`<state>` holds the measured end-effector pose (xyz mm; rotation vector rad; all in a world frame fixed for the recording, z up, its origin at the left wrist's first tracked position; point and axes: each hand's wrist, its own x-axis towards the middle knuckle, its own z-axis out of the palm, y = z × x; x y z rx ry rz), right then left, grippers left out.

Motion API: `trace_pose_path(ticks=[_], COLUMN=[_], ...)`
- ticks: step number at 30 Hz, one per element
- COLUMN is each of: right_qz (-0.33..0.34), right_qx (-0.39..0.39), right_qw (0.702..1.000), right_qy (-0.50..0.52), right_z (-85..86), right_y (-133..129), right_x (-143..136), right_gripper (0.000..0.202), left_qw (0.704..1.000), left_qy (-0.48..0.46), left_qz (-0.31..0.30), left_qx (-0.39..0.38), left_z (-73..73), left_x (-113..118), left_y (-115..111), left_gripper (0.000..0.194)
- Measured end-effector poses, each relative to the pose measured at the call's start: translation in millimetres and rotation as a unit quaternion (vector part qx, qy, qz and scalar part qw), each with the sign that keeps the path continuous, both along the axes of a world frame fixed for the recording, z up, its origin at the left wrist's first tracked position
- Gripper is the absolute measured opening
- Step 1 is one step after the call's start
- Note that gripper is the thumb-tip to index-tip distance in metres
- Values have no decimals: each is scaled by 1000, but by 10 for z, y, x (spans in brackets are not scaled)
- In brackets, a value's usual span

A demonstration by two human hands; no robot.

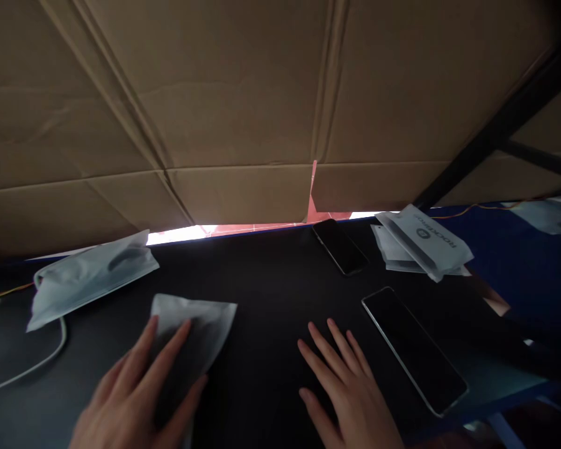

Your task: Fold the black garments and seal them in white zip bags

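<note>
My left hand [140,386] lies with fingers spread over a frosted pale pouch [199,321], pressing it against the black tabletop [257,349]. The pouch's lower part is hidden under the hand. To the right, my right hand [343,386] is flat, its fingers stretched out, with nothing held in it. Beside that hand lies a large smartphone [414,349] with a dark screen and a light edge. A smaller dark phone [340,247] rests farther back, near the table's rear edge.
A second frosted pouch [93,274] lies at the back left, near a white cable [51,358]. White printed packets [423,240] are stacked at the back right. Cardboard sheets [243,93] rise behind the table. A dark metal bar [490,131] slants down on the right.
</note>
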<state>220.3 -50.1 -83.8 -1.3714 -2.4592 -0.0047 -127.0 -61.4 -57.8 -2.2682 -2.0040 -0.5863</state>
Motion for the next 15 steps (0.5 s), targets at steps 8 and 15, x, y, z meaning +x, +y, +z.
trace_pose_path(ticks=[8, 15], right_qz=[4, 34], right_qx=[27, 36], right_qw=[1000, 998], right_qy=[14, 29], right_z=[-25, 74], right_y=[21, -43], right_x=[8, 3], right_gripper=[61, 43], left_qw=[966, 908], left_qy=[157, 210], left_qz=[-189, -359], left_qx=[82, 48], left_z=[204, 121], left_x=[709, 28], left_y=[21, -22], left_gripper=[74, 65])
